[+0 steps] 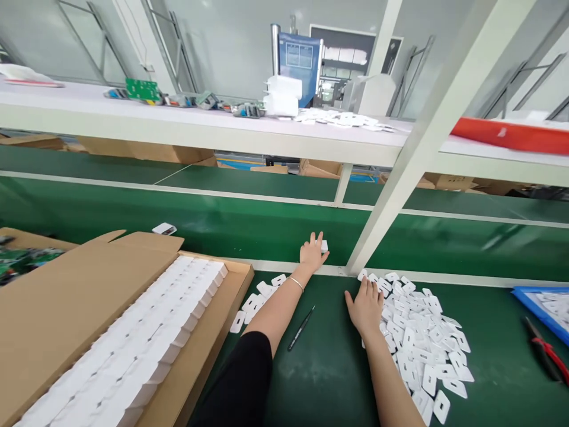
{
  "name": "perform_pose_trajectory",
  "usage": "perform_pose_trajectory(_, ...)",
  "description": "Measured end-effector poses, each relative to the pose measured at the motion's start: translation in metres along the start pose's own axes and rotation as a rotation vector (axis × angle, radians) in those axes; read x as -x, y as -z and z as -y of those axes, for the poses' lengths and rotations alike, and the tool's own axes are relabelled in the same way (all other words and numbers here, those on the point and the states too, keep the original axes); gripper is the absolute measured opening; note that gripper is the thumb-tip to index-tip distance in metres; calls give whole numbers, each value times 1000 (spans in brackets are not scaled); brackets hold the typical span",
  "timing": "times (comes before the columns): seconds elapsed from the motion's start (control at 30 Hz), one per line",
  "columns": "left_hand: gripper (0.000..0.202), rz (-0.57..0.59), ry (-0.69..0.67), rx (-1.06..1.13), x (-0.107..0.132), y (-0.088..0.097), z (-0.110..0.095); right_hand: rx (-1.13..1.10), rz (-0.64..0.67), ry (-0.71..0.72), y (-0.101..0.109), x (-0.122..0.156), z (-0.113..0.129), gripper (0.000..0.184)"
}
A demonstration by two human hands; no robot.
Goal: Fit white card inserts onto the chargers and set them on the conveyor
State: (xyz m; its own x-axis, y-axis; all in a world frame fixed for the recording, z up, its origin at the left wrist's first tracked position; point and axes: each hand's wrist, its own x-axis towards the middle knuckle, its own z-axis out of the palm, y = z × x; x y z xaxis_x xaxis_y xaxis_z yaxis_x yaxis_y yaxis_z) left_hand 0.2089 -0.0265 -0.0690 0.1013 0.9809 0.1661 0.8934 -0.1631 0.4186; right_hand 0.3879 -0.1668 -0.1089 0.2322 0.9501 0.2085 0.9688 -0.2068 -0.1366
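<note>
The left hand [313, 254] is stretched over the green belt [249, 231], with its fingers spread and its thumb set low; a small white casing [324, 246] is seen right at the thumb and fingertips, partly covered by them. Whether the casing is pinched or merely touched cannot be told. The right hand [368, 308] is laid at the near-left edge of a heap of white slotted plates [424, 338], its fingers extended together and its thumb held apart; whether a plate is caught beneath the fingers cannot be seen.

Nearer than the left hand, between the two forearms, black tweezers [301, 328] are laid on the green worktop [326, 373]. To the left of the left forearm, a smaller group of white plates [253, 303] is partly hidden by it, and beyond that a white compartmented tray [151, 335] is held in a cardboard box [222, 320]. Well to the right of the right hand, past the heap, red-handled pliers [549, 356] and a blue-rimmed tray [541, 318] are placed.
</note>
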Motion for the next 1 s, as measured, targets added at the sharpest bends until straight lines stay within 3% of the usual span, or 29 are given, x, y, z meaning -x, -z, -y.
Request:
perform_pose_trajectory(0.17, 54, 79, -11, 238, -18, -10, -13, 40, -22, 66, 2, 4, 0, 52)
perform_pose_trajectory(0.3, 52, 107, -49, 521, -2, -9, -14, 13, -26, 48, 6, 4, -3, 41)
perform_pose_trajectory(0.47, 68, 194, -40, 920, 64, 13, -2, -17, 8, 56, 8, 7, -2, 46)
perform_pose_trajectory(0.63, 52, 282, -10, 1721, 147, 59, 17, -73, -9, 145, 12, 17, 4, 37)
perform_pose_trajectory(0.77, 43, 205, -171, 1762, 184, 80, 25, -129, -26, 210, 12, 20, 5, 38)
perform_pose_trajectory(1.0, 52, 85, -281, 1617, 197, 81, 29, -196, -41, 196, 8, 14, 3, 27)
